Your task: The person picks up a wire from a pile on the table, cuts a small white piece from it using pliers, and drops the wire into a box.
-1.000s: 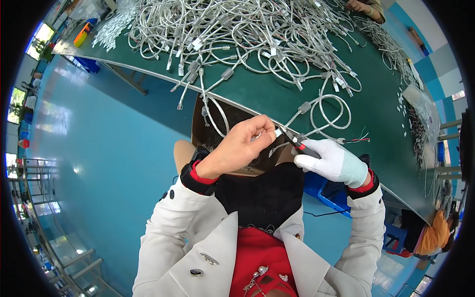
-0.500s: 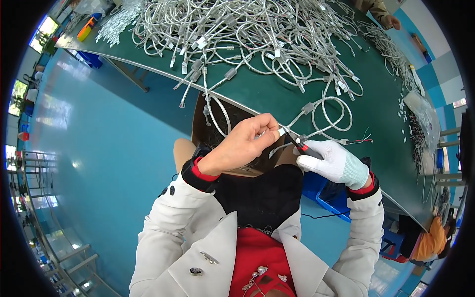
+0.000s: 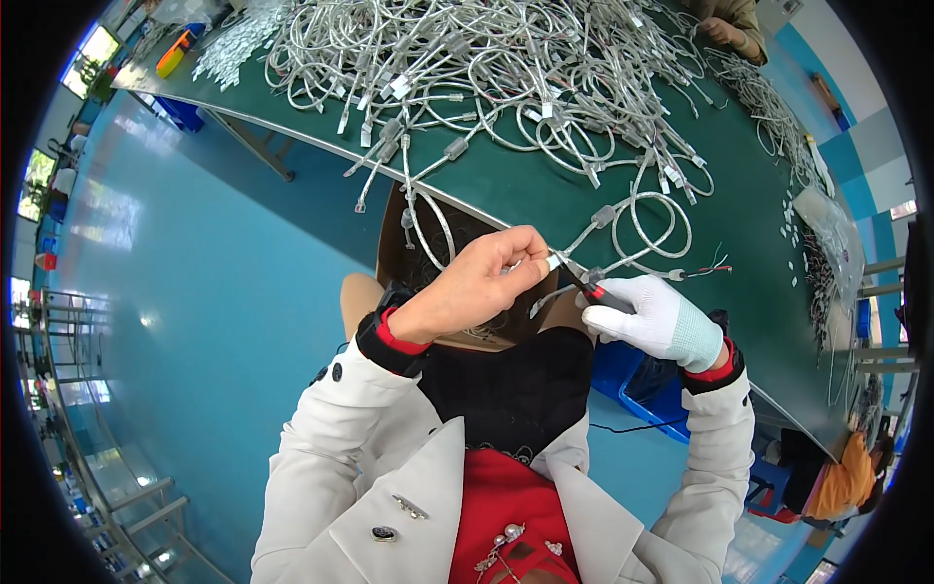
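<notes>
My bare left hand (image 3: pixel 484 280) pinches a small white tag (image 3: pixel 554 262) between thumb and forefinger, just past the table's near edge. In a white knitted glove, my right hand (image 3: pixel 647 316) grips a slim black-and-red hand tool (image 3: pixel 605 296); its exact kind is hard to tell. The tool's dark tip reaches the tag beside my left fingertips. Next to both hands lies a looped clear-sheathed silver cable (image 3: pixel 687 234), with a grey block on it and thin coloured bare wires at one end. Part of this cable runs behind my hands.
A big tangled heap of similar cables (image 3: pixel 467 58) covers the far part of the green table (image 3: pixel 759 321). Below its edge stands a cardboard box (image 3: pixel 391 234), with a blue bin (image 3: pixel 613 365) to the right. Another person's hand (image 3: pixel 720 31) is at the far right.
My hands, the tag and the tool stay nearly in place. The other person's hand at the far right has moved left, toward the cable heap.
</notes>
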{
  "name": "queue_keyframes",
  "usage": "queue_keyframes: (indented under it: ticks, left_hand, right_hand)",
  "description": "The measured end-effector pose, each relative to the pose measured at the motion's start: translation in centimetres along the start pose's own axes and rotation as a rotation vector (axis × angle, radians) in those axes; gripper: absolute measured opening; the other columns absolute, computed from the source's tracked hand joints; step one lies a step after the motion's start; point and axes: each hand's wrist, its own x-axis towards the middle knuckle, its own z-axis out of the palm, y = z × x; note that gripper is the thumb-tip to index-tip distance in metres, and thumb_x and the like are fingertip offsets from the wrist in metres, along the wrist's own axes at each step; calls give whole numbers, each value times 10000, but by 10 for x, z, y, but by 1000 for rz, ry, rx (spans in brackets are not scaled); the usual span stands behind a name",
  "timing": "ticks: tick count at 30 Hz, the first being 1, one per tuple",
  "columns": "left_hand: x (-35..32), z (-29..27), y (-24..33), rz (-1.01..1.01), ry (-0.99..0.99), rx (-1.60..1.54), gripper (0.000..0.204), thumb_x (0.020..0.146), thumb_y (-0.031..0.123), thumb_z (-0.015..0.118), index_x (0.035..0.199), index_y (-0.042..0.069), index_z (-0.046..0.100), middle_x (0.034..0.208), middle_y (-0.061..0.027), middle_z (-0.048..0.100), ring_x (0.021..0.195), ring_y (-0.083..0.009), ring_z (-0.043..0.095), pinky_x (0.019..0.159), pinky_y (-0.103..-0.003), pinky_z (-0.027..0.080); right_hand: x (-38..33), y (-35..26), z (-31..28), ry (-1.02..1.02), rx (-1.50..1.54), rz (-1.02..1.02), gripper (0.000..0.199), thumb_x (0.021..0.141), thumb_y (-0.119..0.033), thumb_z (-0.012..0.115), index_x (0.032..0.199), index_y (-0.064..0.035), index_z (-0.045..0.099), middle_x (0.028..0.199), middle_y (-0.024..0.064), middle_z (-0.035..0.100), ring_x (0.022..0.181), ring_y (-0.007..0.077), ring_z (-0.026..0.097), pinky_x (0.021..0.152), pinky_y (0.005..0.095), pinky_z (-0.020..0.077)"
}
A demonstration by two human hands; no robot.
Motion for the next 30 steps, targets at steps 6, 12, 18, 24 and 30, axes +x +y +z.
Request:
queue_keyframes:
  ticks: [6, 12, 18, 24, 30]
  left_hand:
    - [-1, 1, 3, -64, -3, -125, 125, 980, 163, 540, 915, 59, 514, 663, 78, 386, 553, -20, 323, 500, -202, 256]
    - [4, 6, -5, -57, 14, -247, 131, 994, 156, 521, 909, 58, 503, 671, 63, 380, 560, -26, 314, 499, -204, 240]
    - [12, 17, -15, -32, 88, -313, 151, 996, 176, 501, 896, 63, 506, 690, 50, 419, 583, -36, 361, 505, -209, 303]
    - [16, 12, -18, -56, 106, -554, 132, 995, 151, 498, 887, 75, 503, 673, 31, 423, 548, -42, 304, 490, -216, 264]
    - [-11, 3, -28, -39, 258, -710, 88, 963, 120, 497, 895, 68, 517, 717, 12, 451, 563, -55, 345, 525, -215, 311]
  right_hand:
    - [-1, -10, 5, 40, 97, 42, 347, 933, -344, 606, 897, -1, 651, 623, 59, 592, 573, 140, 564, 573, 319, 463]
    - [0, -5, 12, 125, -93, -12, 266, 919, -251, 603, 876, 9, 641, 646, 124, 593, 587, 244, 581, 569, 345, 464]
    - [7, 2, 20, 291, -256, -133, 254, 889, -242, 612, 852, 8, 639, 675, 219, 588, 635, 395, 587, 582, 425, 466]
    - [14, -4, 13, 206, -304, -57, 282, 925, -243, 587, 811, 15, 599, 586, 51, 565, 488, 113, 555, 483, 269, 439]
    - [15, -12, -6, 4, 276, 235, 279, 933, -257, 580, 819, -2, 589, 595, 39, 567, 465, 115, 550, 466, 249, 446]
